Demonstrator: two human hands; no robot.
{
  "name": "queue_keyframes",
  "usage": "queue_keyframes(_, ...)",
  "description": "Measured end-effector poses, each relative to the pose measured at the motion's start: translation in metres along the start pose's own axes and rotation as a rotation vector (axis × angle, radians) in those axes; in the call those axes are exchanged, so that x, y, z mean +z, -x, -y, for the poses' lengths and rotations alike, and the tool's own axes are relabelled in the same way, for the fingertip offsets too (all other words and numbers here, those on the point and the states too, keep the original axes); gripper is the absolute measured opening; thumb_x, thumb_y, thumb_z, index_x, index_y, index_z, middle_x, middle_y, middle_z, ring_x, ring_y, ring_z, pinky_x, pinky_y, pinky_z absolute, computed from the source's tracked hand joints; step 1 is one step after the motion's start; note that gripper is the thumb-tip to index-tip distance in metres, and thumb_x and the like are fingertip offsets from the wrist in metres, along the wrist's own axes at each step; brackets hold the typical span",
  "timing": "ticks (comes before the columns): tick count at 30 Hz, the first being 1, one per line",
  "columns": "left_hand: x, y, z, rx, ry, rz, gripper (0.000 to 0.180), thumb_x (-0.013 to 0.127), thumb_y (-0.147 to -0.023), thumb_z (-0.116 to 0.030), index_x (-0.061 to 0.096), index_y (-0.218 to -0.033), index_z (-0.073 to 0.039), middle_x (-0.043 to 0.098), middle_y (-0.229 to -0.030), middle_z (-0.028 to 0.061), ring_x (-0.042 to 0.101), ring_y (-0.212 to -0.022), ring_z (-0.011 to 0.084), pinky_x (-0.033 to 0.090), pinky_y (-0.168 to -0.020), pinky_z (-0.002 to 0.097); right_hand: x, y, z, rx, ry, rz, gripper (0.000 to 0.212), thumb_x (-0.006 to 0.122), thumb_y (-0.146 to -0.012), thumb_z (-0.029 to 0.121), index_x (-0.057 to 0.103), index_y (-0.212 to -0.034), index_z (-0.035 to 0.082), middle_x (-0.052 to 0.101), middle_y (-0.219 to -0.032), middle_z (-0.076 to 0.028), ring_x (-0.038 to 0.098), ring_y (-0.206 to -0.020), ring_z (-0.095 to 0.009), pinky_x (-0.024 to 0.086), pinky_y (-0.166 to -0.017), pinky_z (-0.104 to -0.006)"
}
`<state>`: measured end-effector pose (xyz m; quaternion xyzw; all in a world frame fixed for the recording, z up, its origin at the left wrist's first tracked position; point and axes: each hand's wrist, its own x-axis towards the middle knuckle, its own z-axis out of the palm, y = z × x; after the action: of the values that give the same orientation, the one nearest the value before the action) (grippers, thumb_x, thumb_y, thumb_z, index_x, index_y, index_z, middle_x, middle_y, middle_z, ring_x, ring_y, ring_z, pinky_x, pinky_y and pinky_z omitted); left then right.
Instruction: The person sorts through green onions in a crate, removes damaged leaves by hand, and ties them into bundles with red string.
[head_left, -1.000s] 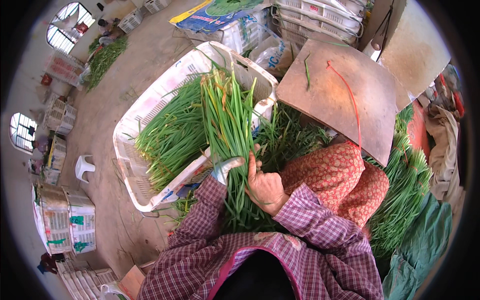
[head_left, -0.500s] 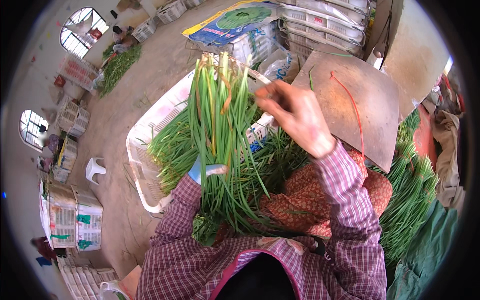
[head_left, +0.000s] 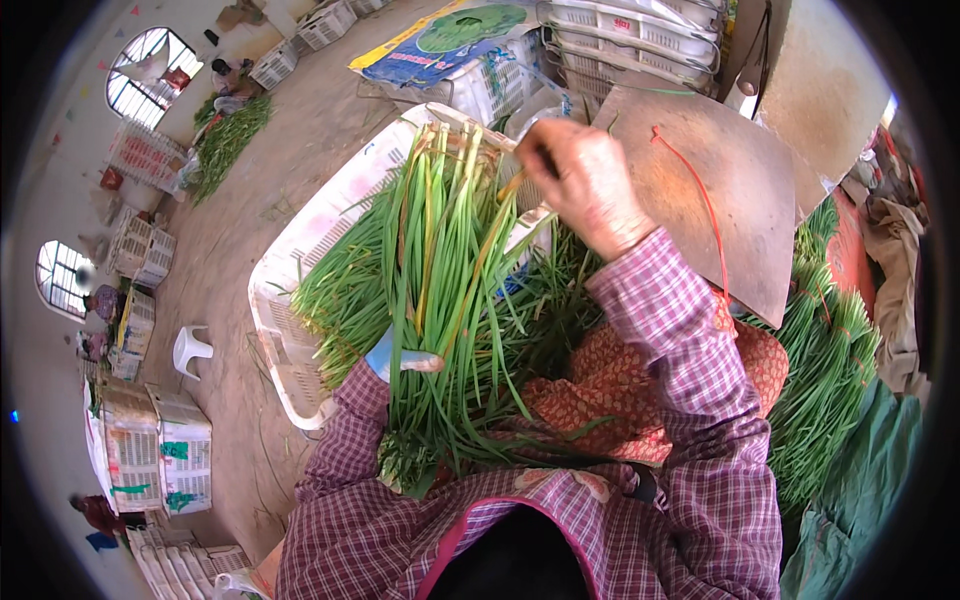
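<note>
Bunch [head_left: 440, 260] of long green leaves, pale ends uppermost, held over the near right side of the crate [head_left: 330, 222]; tips hang outside it, toward the red-patterned lap [head_left: 640, 400]. Whether the bunch touches the crate's rim: hidden.

Left hand [head_left: 400, 360]: by the crate's near side. Grip closed round the bunch, thumb across the front, fingers out of sight; pale blue covering on part of the hand.

Right hand [head_left: 585, 190]: above the crate's far right corner. Grip seems to pinch a yellow leaf [head_left: 511, 187]; fingertips partly turned away.

Risks, as I judge them: a hard tug could drag sound leaves along, since strands cross; the yellow leaf could snap short if dry; a slack thumb would let the bunch fan and slip, one hand bearing it all. Tips might snag in the loose greens [head_left: 565, 290] right of the crate.

Edges and room: a pile [head_left: 335, 290] of greens inside the crate leaves little depth under the bunch. Board [head_left: 740, 210] with red string [head_left: 712, 215] crowds the crate's right. Widest room: floor [head_left: 225, 250] left of the crate, out to a white stool [head_left: 190, 350]. Beyond the crate, blue-and-yellow sack [head_left: 440, 45] and stacked crates [head_left: 640, 45] close off the far side.
</note>
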<state>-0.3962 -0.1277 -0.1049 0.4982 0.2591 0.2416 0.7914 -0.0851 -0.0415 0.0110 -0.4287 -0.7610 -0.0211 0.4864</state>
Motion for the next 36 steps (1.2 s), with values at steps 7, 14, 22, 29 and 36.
queue_keyframes(7, -0.014, 0.024, 0.002, 0.13, -0.124, 0.171, 0.045, 0.058, -0.088, -0.006, 0.044, -0.13, -0.006, 0.056, -0.075, 0.0006, 0.036, -0.052, 0.0067, 0.028, -0.045, 0.0224, -0.054, 0.007, -0.07, 0.132, 0.328, -0.004, 0.012, 0.06, -0.083, 0.02, 0.06, -0.088, 0.009, 0.065, -0.077, -0.008, 0.063, -0.064, -0.024, 0.051, -0.059, -0.0361)
queue_keyframes(14, -0.018, 0.045, 0.003, 0.063, -0.233, -0.115, 0.056, 0.078, -0.068, -0.01, 0.054, -0.117, -0.001, 0.064, -0.101, 0.0123, 0.063, -0.08, 0.0189, 0.052, -0.066, 0.0306, -0.04, 0.003, -0.003, 0.231, -0.217, 0.419, 0.029, 0.063, -0.082, 0.031, 0.065, -0.102, 0.011, 0.068, -0.086, -0.008, 0.064, -0.079, -0.019, 0.049, -0.078, -0.0332)
queue_keyframes(22, -0.009, 0.022, -0.01, 0.184, -0.305, 0.185, 0.065, 0.074, -0.075, -0.007, 0.043, -0.131, -0.005, 0.059, -0.114, 0.0123, 0.062, -0.089, 0.0169, 0.053, -0.069, 0.0267, -0.022, -0.009, -0.007, 0.222, -0.728, 0.681, 0.029, 0.063, -0.082, 0.029, 0.067, -0.099, 0.006, 0.067, -0.09, -0.007, 0.061, -0.086, -0.017, 0.046, -0.083, -0.0299)
queue_keyframes(29, -0.01, 0.031, -0.007, 0.072, -0.342, 0.037, 0.072, 0.078, -0.072, -0.016, 0.041, -0.132, -0.004, 0.059, -0.114, 0.0112, 0.059, -0.099, 0.0193, 0.049, -0.083, 0.031, -0.031, -0.003, 0.0, 0.462, -0.732, 0.564, 0.028, 0.064, -0.082, 0.03, 0.067, -0.099, 0.008, 0.066, -0.087, -0.004, 0.057, -0.071, -0.01, 0.047, -0.068, -0.0259)
queue_keyframes(36, -0.012, 0.028, -0.003, 0.062, -0.319, 0.136, 0.066, 0.079, -0.07, -0.017, 0.048, -0.127, -0.003, 0.057, -0.118, 0.0115, 0.058, -0.101, 0.0189, 0.049, -0.085, 0.0313, -0.052, 0.026, -0.064, 0.465, -0.302, 0.297, 0.025, 0.062, -0.084, 0.036, 0.069, -0.094, 0.015, 0.069, -0.09, -0.006, 0.063, -0.076, -0.014, 0.051, -0.069, -0.0292)
